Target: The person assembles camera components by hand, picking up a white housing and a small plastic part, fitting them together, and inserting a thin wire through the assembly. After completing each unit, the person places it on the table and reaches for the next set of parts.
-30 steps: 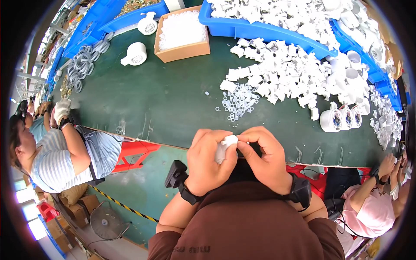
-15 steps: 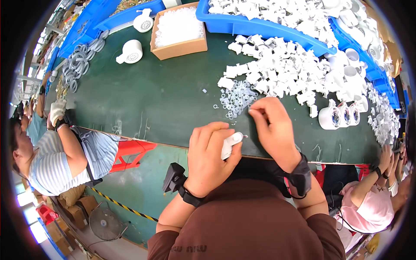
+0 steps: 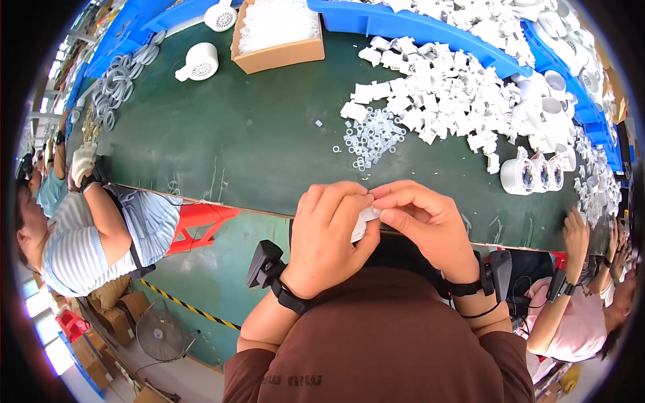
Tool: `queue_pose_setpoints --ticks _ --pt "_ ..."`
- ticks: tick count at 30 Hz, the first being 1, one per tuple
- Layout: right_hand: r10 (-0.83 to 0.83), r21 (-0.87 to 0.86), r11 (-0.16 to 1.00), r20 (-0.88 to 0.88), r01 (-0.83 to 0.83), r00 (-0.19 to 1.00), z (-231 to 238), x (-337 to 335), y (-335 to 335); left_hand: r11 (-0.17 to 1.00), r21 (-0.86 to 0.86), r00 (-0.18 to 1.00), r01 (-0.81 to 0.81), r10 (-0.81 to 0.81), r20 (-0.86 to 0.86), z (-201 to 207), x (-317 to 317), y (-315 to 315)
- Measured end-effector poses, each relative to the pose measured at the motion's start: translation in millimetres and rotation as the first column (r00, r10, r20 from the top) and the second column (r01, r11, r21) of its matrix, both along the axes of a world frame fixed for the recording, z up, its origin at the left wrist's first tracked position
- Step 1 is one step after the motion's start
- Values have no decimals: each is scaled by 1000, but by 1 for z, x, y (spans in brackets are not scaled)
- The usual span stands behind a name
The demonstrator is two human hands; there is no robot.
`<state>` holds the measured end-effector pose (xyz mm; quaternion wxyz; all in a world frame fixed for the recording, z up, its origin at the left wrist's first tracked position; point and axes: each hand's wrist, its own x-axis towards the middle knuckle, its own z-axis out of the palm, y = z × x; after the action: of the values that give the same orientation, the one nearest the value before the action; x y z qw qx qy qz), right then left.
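In front of my chest, near the table's edge, my left hand (image 3: 329, 225) is closed around a small white plastic part (image 3: 365, 220), which it mostly hides. My right hand (image 3: 430, 225) has come up against the part's upper end, thumb and fingers pinched together there. Whatever lies between those right fingertips is too small and covered to make out. Just beyond both hands lies a loose heap of small translucent rings (image 3: 373, 138). Behind that heap spreads a big pile of white angular plastic pieces (image 3: 450, 94).
Three white housings with wiring (image 3: 519, 176) stand at the right. A cardboard box (image 3: 282, 57) of clear pieces, a round white housing (image 3: 201, 62) and grey rings (image 3: 115, 84) lie farther back. Blue bins (image 3: 430, 37) line the far side. Co-workers sit left and right.
My right hand has moved left and down from beside the ring heap to the white part, where its fingertips now meet my left hand's. The view has shifted slightly.
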<state>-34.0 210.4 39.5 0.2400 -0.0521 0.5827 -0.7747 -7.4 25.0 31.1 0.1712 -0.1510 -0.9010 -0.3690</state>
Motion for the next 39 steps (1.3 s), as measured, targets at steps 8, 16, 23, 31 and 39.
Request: queue_pose_setpoints --ticks 8,16,23,31,39 --pt "-37 27 999 32 36 999 -10 4 -10 1000 -18 999 16 -17 -43 -3 -1 2" --pt "-97 -66 992 151 108 984 -2 7 -10 998 51 989 -35 42 -145 -14 2 2" --pt "-107 -48 993 52 109 993 -11 8 -13 996 85 990 -9 20 -137 -14 -1 1" --pt "26 317 929 -570 191 821 -7 6 9 960 -280 1000 -16 10 -23 6 -9 -64" --pt "261 518 -198 -791 832 554 13 -8 144 891 -179 905 -416 388 -175 -1 -6 -76"
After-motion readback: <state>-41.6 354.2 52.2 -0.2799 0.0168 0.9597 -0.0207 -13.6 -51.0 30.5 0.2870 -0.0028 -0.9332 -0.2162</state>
